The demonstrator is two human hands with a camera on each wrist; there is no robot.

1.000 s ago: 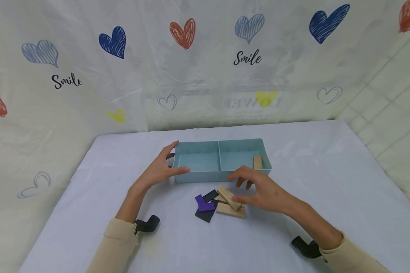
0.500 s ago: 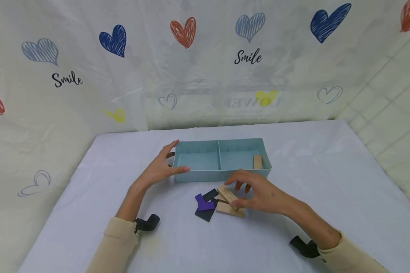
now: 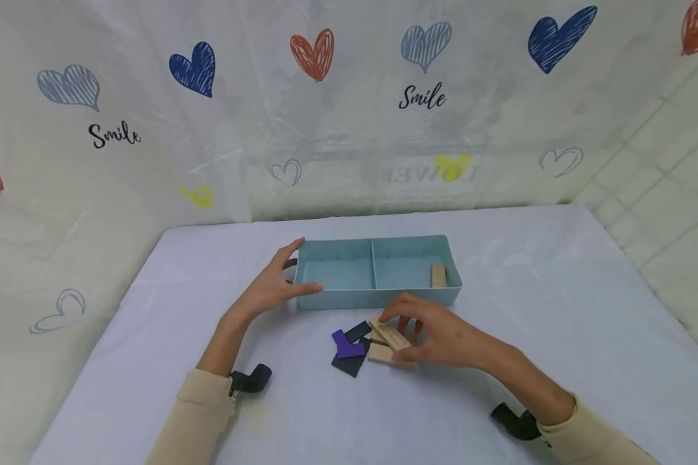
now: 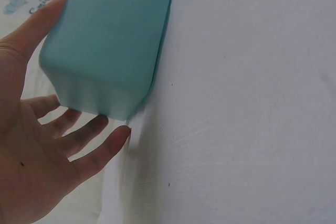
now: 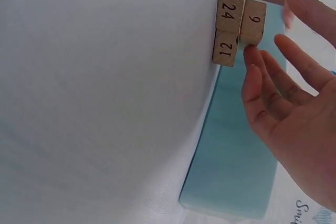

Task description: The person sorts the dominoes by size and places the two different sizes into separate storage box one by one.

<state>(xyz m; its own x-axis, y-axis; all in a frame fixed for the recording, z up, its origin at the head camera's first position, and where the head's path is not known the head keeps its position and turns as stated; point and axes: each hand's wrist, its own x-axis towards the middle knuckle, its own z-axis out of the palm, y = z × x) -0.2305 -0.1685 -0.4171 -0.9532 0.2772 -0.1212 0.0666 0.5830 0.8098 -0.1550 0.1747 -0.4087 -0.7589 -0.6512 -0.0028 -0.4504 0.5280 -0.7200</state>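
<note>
With the left hand (image 3: pixel 267 290) lying open against the tray (image 3: pixel 378 298) and the right hand (image 3: pixel 436 336) just starting to pinch the top wooden block (image 3: pixel 391 335), a careless lift could topple the stacked blocks (image 3: pixel 388 355) beneath onto the bench (image 3: pixel 151 361).

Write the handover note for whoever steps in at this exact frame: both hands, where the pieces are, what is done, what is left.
Left hand: open, fingers straight against the left end of the teal tray.
Right hand: fingers curled over the top wooden block of the pile in front of the tray.
Done: one wooden block lies in the right compartment.
Left: stacked wooden blocks, purple piece and dark pieces; left compartment holds nothing.
</note>
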